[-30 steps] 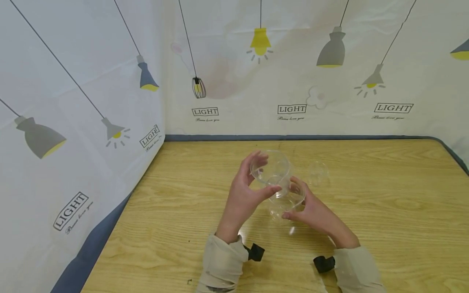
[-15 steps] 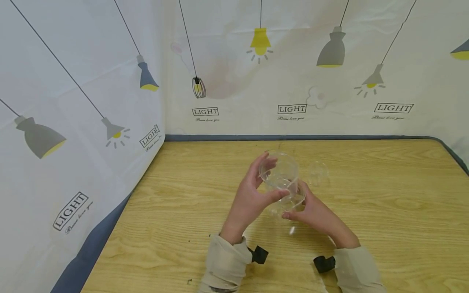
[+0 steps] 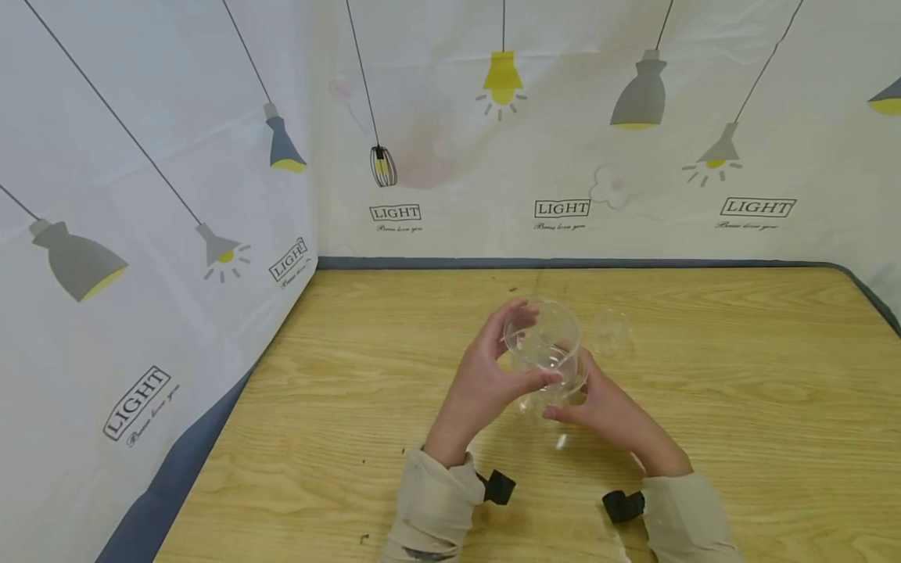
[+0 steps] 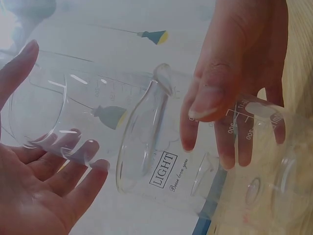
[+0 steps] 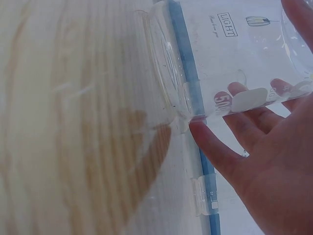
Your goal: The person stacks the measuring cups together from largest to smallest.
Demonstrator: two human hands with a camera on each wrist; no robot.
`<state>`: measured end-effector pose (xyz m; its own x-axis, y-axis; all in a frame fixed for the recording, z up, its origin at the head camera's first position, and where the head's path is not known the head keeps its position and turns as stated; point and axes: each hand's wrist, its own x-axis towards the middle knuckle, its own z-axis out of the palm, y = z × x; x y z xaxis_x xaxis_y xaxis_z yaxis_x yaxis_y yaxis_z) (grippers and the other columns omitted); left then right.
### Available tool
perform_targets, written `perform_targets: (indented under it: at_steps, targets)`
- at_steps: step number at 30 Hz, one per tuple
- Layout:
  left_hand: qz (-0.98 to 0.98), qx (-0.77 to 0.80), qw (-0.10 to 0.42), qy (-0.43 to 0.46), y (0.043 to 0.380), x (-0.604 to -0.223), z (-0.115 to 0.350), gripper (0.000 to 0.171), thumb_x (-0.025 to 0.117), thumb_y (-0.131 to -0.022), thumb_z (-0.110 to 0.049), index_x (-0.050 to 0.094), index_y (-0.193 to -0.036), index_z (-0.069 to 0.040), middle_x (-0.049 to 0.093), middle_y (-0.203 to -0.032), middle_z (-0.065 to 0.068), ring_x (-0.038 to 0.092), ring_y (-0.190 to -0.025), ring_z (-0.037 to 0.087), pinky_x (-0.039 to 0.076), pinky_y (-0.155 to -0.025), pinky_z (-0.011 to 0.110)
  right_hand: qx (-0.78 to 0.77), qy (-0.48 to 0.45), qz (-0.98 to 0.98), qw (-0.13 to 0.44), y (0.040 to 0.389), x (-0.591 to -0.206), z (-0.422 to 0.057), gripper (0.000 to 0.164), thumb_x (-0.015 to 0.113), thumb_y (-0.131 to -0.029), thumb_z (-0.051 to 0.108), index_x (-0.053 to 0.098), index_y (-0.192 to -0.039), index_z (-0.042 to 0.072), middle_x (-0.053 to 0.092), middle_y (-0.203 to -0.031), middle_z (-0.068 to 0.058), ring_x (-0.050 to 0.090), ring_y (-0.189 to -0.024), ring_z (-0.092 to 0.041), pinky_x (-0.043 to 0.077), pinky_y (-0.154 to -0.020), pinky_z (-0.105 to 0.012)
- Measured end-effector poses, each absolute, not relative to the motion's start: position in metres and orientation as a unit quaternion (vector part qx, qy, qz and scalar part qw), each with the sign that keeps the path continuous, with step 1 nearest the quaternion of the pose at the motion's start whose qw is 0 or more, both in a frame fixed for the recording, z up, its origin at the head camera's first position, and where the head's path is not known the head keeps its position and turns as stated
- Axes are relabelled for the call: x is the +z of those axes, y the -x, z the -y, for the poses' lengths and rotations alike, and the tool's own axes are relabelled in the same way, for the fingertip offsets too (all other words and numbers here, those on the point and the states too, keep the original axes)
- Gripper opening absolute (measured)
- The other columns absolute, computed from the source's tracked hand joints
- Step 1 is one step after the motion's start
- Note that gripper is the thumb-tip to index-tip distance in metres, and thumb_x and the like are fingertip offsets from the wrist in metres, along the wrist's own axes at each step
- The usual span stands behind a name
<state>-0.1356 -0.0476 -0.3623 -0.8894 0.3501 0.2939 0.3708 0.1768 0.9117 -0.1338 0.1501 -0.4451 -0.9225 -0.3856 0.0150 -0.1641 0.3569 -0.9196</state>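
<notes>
My left hand (image 3: 486, 379) grips a clear glass beaker (image 3: 542, 332), thumb in front and fingers behind. Below it, a larger beaker (image 3: 531, 407) is held around its side by my right hand (image 3: 611, 410). In the left wrist view the lower part of the left-hand beaker (image 4: 88, 95) reaches inside the spouted mouth of the larger beaker (image 4: 183, 191). White graduation marks, including 500, show on the larger beaker's wall (image 5: 210, 63) in the right wrist view. Its base is close to the wooden tabletop.
A smaller clear beaker (image 3: 612, 332) stands on the wooden table (image 3: 739, 391), behind and right of the hands. A white curtain printed with lamps (image 3: 457, 156) rises at the table's back and left edges. Black wrist mounts (image 3: 498, 488) stick out from both sleeves.
My left hand has moved right and slightly down, bringing its beaker into the mouth of the larger one. My right hand and the larger beaker have stayed in place.
</notes>
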Motion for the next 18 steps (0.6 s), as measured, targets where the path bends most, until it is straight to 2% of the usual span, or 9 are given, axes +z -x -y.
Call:
perform_targets:
  at_steps: [6,9,14,18]
  targets:
    - [0.77,-0.593,0.01,0.238,0.1356,-0.3621,0.0466,0.081,0.076,-0.066,-0.037,0.032,-0.134,-0.033,0.045,-0.13,-0.009,0.041,-0.118,0.004,0.033,-0.098,0.032,-0.544,0.167,-0.816,0.1,0.1343,-0.4452,-0.15,0.091,0.073,-0.074,0.027,0.013,-0.142,0.023,0.032,-0.138,-0.004,0.035,-0.123,-0.031,0.031,-0.093,-0.056]
    - [0.774,-0.59,0.004,0.229,0.1345,-0.3611,0.0462,0.082,0.077,-0.065,-0.037,0.033,-0.134,-0.032,0.042,-0.131,-0.012,0.039,-0.12,0.008,0.034,-0.097,0.037,-0.541,0.169,-0.818,0.1,0.1344,-0.4456,-0.1502,0.091,0.073,-0.074,0.028,0.013,-0.141,0.028,0.03,-0.139,-0.004,0.033,-0.124,-0.031,0.03,-0.094,-0.056]
    - [0.802,-0.56,0.0,0.207,0.1328,-0.3609,0.0453,0.084,0.077,-0.061,-0.045,0.034,-0.132,-0.039,0.033,-0.134,-0.02,0.035,-0.123,0.014,0.034,-0.094,0.046,-0.538,0.176,-0.819,0.095,0.1348,-0.4463,-0.1506,0.089,0.073,-0.074,0.028,0.013,-0.138,0.038,0.03,-0.14,-0.003,0.033,-0.124,-0.03,0.031,-0.092,-0.057]
    - [0.808,-0.544,0.015,0.223,0.1341,-0.3629,0.0444,0.086,0.077,-0.06,-0.046,0.033,-0.133,-0.038,0.03,-0.136,-0.018,0.032,-0.125,0.013,0.032,-0.096,0.044,-0.537,0.179,-0.819,0.089,0.1352,-0.4462,-0.1506,0.09,0.074,-0.074,0.026,0.012,-0.138,0.039,0.03,-0.14,-0.003,0.033,-0.123,-0.03,0.032,-0.092,-0.056]
